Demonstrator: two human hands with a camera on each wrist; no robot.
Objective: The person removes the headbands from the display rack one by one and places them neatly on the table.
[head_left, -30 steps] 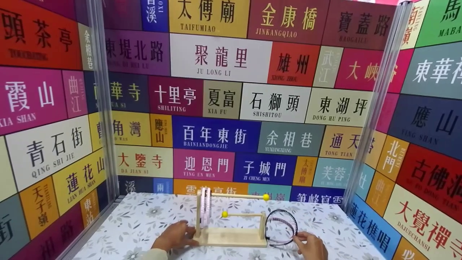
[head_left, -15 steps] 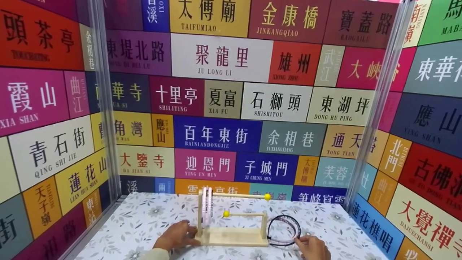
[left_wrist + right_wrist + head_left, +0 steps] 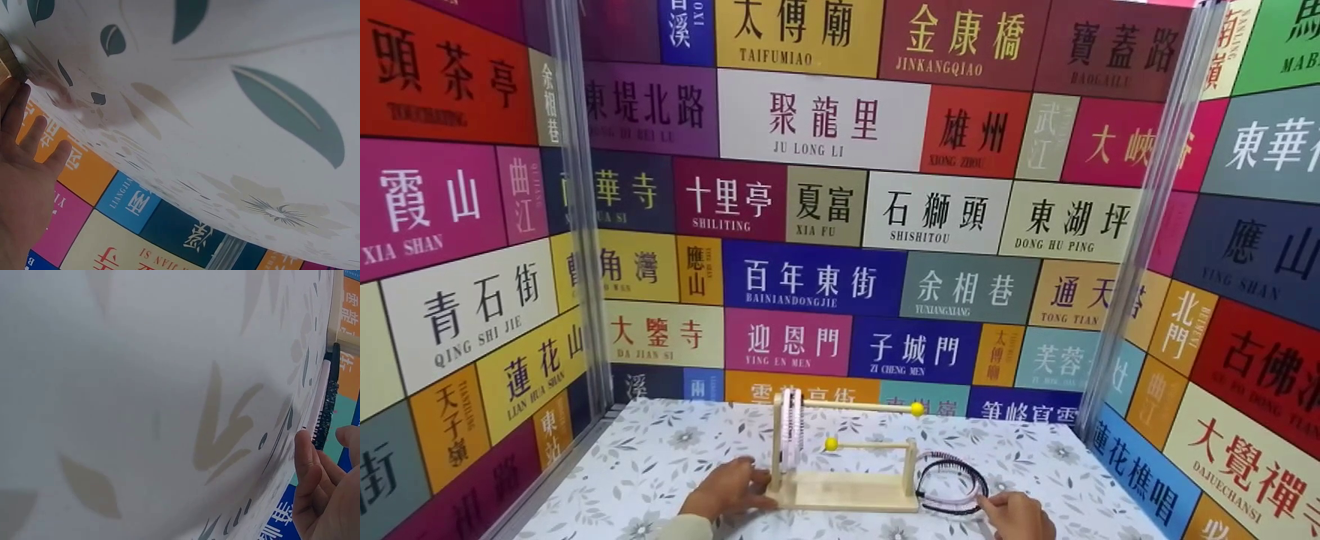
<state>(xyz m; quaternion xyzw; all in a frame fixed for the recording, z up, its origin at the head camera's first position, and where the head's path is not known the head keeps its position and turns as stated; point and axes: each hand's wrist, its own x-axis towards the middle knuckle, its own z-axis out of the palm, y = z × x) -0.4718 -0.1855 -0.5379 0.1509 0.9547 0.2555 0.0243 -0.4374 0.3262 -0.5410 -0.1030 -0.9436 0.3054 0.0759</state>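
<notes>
A wooden stand (image 3: 847, 491) with two pegs tipped by yellow balls sits on the table. My left hand (image 3: 727, 487) holds the left end of its base, thumb in front. In the left wrist view, this hand's outer fingers (image 3: 36, 135) are spread loosely, and only a corner of wood shows. Pale pink headbands (image 3: 792, 431) hang from the upper peg, close to the left post. To the right of the stand, my right hand (image 3: 1016, 516) pinches the right side of a black toothed headband (image 3: 979, 480). A pale pink headband (image 3: 318, 394) lies against the black one; whether it is pinched too, I cannot tell.
White cloth with grey leaves and flowers covers the table (image 3: 660, 442). Behind and at both sides rise panels (image 3: 810, 277) of coloured name signs. Metal posts (image 3: 585, 225) stand at the corners. The lower peg (image 3: 870, 445) points left from the short right post.
The black headband has tipped from nearly upright down towards the table, with my right hand moving slightly right. My left hand keeps its place on the stand.
</notes>
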